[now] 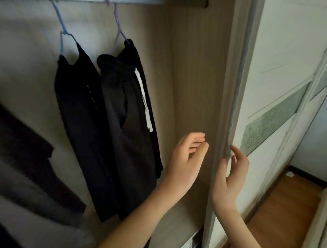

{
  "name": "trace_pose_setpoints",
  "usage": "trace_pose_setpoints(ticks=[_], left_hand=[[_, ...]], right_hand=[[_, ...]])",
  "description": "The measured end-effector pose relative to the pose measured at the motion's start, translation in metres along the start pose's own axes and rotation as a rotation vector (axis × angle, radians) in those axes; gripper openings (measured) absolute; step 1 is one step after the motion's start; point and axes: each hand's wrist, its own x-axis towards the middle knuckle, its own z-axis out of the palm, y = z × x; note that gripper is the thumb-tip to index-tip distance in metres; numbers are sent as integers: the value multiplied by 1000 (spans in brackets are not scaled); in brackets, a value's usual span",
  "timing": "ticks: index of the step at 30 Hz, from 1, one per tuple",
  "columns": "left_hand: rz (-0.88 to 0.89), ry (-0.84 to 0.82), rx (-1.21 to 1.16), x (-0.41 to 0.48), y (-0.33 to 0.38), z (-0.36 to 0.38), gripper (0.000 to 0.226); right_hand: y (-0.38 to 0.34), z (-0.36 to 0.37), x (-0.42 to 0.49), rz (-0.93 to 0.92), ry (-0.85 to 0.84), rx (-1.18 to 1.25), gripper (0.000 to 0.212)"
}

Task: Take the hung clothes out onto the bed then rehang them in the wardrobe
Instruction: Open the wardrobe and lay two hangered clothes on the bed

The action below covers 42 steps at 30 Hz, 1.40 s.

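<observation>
"Where are the hands?"

"The right hand pinches the edge of the sliding door, thumb on the inner side and fingers on the outer. The left hand hovers just left of the door, inside the wardrobe, with its fingers loosely spread and holding nothing."

"And the clothes?"

"Further left of the door hang a dark grey garment with a white drawstring, on a purple hanger, and a black garment touching it, on a blue hanger. Both hang from the rail above."
</observation>
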Motion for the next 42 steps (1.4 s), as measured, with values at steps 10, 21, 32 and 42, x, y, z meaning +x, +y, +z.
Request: trace_pose_setpoints(ticks=[10,21,32,42], left_hand=[[493,538,325,10,146,-199,17],[-373,413,-491,121,145,-279,12],[-180,574,-195,151,175,-292,33],[-117,481,-82,148,173,-289,32]], right_hand=[[-189,134,55,-274,-527,262,20],[-248,286,125,491,-838,330,17],[-255,307,152,320,-728,300,19],[-247,341,181,330,-770,159,20]])
